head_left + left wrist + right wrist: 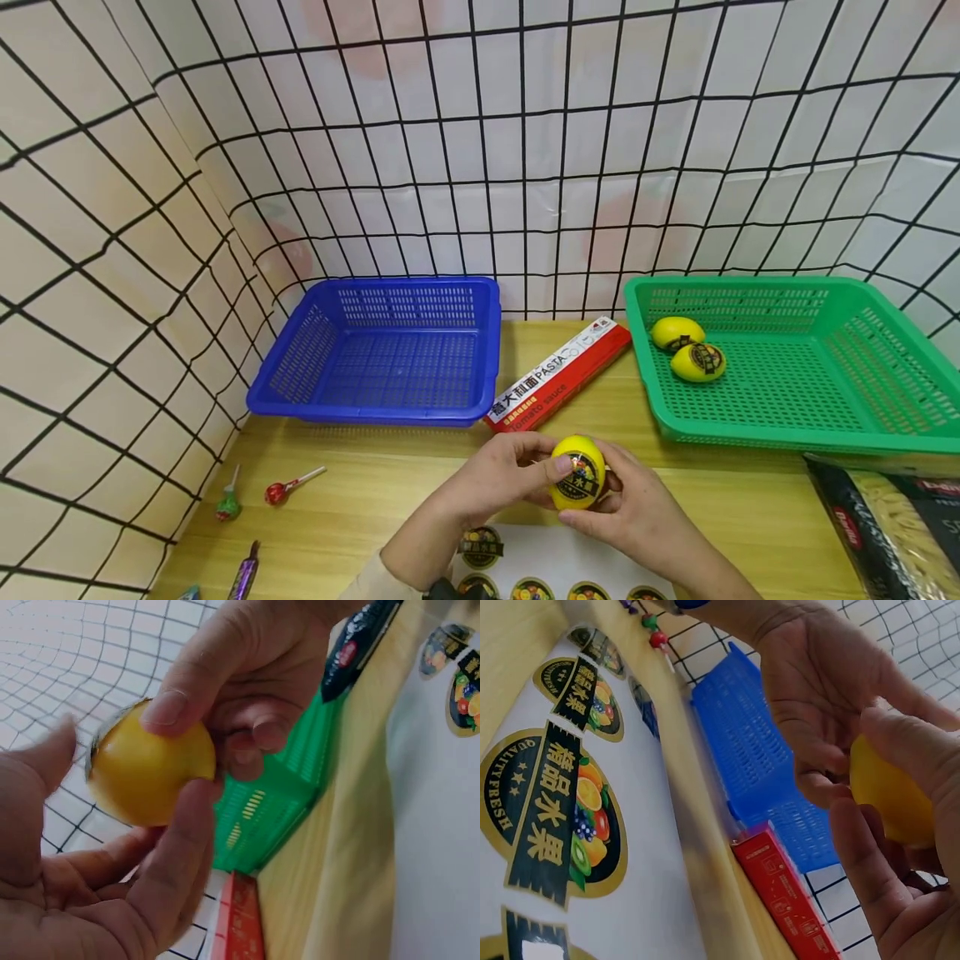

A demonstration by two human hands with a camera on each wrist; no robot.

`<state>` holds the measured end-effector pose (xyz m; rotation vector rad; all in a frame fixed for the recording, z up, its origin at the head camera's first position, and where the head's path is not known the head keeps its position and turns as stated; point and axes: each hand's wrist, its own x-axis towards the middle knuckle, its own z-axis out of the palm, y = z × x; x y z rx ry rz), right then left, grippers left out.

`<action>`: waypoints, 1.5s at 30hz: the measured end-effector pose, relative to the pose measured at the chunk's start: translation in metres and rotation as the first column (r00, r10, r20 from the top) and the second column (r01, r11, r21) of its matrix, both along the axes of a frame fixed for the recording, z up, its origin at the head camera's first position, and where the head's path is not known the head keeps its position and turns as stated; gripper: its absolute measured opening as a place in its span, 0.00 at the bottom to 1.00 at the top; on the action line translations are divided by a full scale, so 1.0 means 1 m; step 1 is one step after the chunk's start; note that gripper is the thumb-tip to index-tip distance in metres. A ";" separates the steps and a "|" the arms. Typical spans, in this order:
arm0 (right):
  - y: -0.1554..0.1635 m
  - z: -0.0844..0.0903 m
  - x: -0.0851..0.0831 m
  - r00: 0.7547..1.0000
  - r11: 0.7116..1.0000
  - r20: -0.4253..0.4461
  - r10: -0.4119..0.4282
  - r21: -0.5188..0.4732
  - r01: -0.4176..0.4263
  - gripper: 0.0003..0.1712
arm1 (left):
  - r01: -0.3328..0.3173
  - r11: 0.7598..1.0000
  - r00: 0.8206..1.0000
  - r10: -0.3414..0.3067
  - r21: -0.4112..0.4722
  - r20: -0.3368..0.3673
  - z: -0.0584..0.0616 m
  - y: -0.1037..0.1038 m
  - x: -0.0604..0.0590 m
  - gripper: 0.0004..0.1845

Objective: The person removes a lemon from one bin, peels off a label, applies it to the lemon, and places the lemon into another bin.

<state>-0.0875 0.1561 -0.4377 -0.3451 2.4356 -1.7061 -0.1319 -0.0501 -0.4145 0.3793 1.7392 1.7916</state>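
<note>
Right above the sticker sheet (555, 554) on the wooden table (360, 500), a yellow lemon (577, 471) bearing a dark round sticker is held between the left hand (498, 475) and right hand (637, 512), fingers curled around it.

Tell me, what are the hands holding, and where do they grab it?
Both hands, left hand and right hand, hold a yellow lemon, fingers curled round its sides.

A yellow, egg-shaped plastic lemon (578, 472) bearing a round black-and-gold fruit sticker on its front is held upright above the wooden surface (390, 500), gripped between the left hand (501, 477) and the right hand (637, 510).
</note>
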 end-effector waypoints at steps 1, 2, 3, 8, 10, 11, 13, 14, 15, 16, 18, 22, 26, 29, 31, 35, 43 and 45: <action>0.000 0.001 0.000 1.000 1.000 0.022 0.004 -0.016 -0.003 0.46 | 0.000 1.000 1.000 0.000 -0.004 -0.006 0.000 0.000 0.000 0.17; 0.001 0.002 0.000 0.999 0.999 0.037 0.014 -0.036 -0.013 0.44 | 0.004 1.000 1.000 -0.004 -0.005 -0.013 0.000 0.000 0.000 0.17; 0.002 0.003 0.000 0.999 0.998 0.048 0.024 -0.055 -0.022 0.42 | 0.010 1.000 1.000 -0.010 -0.006 -0.018 0.000 -0.001 0.000 0.17; 0.007 0.003 -0.001 0.988 0.967 0.065 0.141 -0.223 -0.123 0.34 | 0.062 0.998 0.998 -0.062 0.027 -0.027 -0.003 -0.003 -0.003 0.19; 0.010 0.002 -0.001 0.980 0.944 0.055 0.193 -0.282 -0.170 0.36 | 0.079 0.996 0.997 -0.078 0.038 -0.018 -0.005 -0.004 -0.005 0.20; 0.011 0.001 -0.001 0.975 0.931 0.041 0.218 -0.307 -0.195 0.36 | 0.078 0.996 0.997 -0.078 0.046 -0.010 -0.006 -0.004 -0.006 0.20; 0.012 0.000 0.000 0.970 0.913 0.011 0.244 -0.339 -0.226 0.38 | 0.072 0.995 0.997 -0.072 0.062 0.005 -0.007 -0.005 -0.008 0.21; 0.012 0.000 0.000 0.970 0.913 0.006 0.241 -0.341 -0.225 0.39 | 0.064 0.995 0.998 -0.065 0.071 0.015 -0.007 -0.006 -0.008 0.22; 0.011 0.000 0.001 0.974 0.919 0.018 0.226 -0.337 -0.207 0.41 | 0.050 0.996 0.998 -0.052 0.076 0.022 -0.007 -0.006 -0.008 0.22; 0.009 0.001 0.002 0.980 0.932 0.029 0.196 -0.317 -0.177 0.41 | 0.040 0.996 0.999 -0.042 0.080 0.021 -0.007 -0.005 -0.007 0.22; 0.003 0.003 0.003 0.992 0.962 0.076 0.097 -0.263 -0.074 0.41 | 0.028 0.996 0.999 -0.030 0.083 0.013 -0.007 -0.003 -0.004 0.22; -0.005 0.005 0.004 0.991 0.984 0.128 -0.041 -0.167 0.062 0.41 | 0.015 0.997 1.000 -0.014 0.071 -0.003 -0.009 0.000 -0.002 0.20; -0.003 0.004 0.004 0.998 0.990 0.063 -0.002 -0.139 0.011 0.44 | 0.016 0.997 1.000 -0.017 0.071 0.020 -0.010 -0.002 -0.005 0.20; 0.000 0.004 0.005 0.999 0.991 0.029 0.025 -0.132 -0.021 0.45 | 0.020 0.995 0.999 -0.024 0.094 0.036 -0.009 -0.003 -0.006 0.21; 0.001 0.006 0.005 0.999 0.991 0.023 0.024 -0.135 -0.021 0.44 | 0.022 0.993 0.998 -0.027 0.114 0.049 -0.008 -0.002 -0.006 0.22; 0.003 0.007 0.007 0.999 0.983 0.040 0.014 -0.183 -0.007 0.40 | 0.038 0.989 0.996 -0.048 0.140 0.069 -0.008 0.000 -0.003 0.23; 0.013 0.007 0.007 0.991 0.949 0.008 0.131 -0.291 -0.123 0.34 | 0.026 0.987 0.996 -0.040 0.157 0.081 -0.005 -0.008 -0.004 0.23; 0.015 0.007 0.008 0.998 0.960 0.005 0.070 -0.272 -0.066 0.33 | 0.014 0.987 0.996 -0.027 0.158 0.082 -0.004 -0.009 -0.006 0.24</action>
